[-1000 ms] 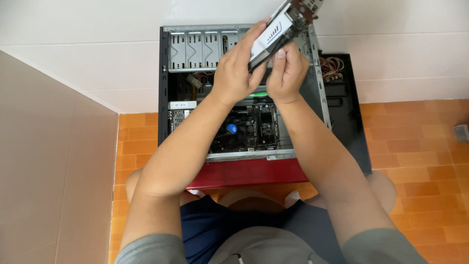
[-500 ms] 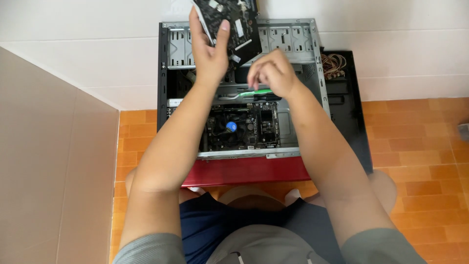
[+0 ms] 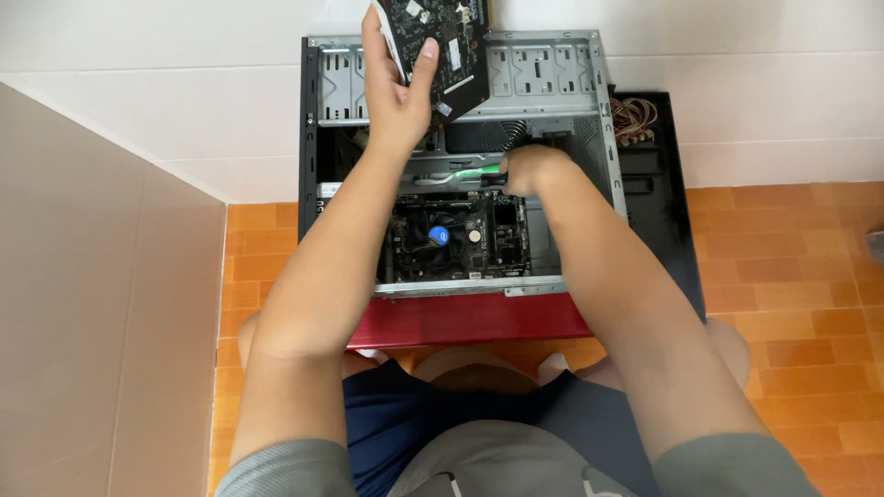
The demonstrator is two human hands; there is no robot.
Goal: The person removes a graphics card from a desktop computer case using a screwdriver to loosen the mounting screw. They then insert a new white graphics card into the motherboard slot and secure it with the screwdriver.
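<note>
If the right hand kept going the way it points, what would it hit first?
The right hand, pointing left inside the open computer case, is already at a green-handled tool; it probably meets that first, though depth is unclear.
</note>
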